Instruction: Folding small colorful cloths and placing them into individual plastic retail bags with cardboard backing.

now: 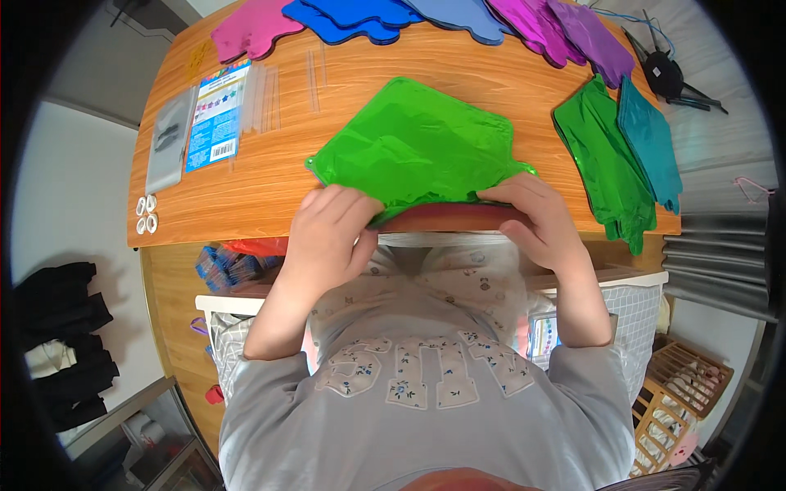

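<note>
A flat, shiny green foil balloon [417, 147] lies across the middle of the table, its near edge wrinkled and slightly raised. My left hand [327, 233] has its fingers curled over the near left edge of the foil, with the thumb below them. At the near right edge, my right hand [540, 217] touches the foil with its fingertips, the thumb held apart. A dark reddish strip shows under the foil between both hands.
Flat foil pieces in pink [258, 29], blue [352, 18], purple [594, 41], green [602, 155] and teal [648, 147] line the table's far and right sides. At left lie a printed blue package [214, 123], a clear bag [168, 155], thin clear strips [260, 98] and white rolls [146, 214].
</note>
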A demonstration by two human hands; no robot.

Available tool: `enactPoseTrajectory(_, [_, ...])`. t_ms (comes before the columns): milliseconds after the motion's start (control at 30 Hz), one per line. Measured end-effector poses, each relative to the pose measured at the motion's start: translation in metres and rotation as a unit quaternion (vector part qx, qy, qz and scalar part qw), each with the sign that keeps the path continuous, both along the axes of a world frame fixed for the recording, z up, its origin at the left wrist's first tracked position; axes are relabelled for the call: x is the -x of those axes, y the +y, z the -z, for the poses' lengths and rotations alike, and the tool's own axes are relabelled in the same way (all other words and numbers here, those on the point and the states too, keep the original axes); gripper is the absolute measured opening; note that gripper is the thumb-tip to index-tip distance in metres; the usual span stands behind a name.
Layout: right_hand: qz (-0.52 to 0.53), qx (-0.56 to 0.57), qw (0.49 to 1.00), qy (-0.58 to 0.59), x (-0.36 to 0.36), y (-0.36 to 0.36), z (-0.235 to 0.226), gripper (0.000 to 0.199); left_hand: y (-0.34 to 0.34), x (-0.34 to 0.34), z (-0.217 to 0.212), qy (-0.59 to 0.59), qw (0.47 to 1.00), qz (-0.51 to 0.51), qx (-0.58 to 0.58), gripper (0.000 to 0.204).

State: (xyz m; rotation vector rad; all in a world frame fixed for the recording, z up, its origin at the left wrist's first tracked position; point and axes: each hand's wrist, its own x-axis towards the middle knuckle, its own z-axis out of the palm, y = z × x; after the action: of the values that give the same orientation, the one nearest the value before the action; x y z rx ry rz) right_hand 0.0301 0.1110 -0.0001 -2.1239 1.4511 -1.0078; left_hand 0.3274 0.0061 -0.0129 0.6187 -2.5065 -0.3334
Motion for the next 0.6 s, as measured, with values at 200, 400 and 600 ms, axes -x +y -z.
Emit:
enactPoseTrajectory(200, [0.086, -0.086, 0.992, -0.035, -0.007, 0.0, 0.002, 0.031, -0.002, 0.009, 0.0, 0.031, 0.994, -0.069, -0.079, 0.016])
enactPoseTrajectory(400, [0.106, -0.106, 0.988, -0.032, -0.01, -0.009, 0.0, 0.032, 0.001, 0.016, -0.002, 0.064, 0.975, -0.135, -0.166, 0.022])
enactPoseTrajectory(600, [0.115, -0.143, 0.982, -0.048, -0.013, -0.013, -0.003, 0.029, -0.002, 0.017, -0.001, 0.055, 0.978, -0.134, -0.149, 0.036])
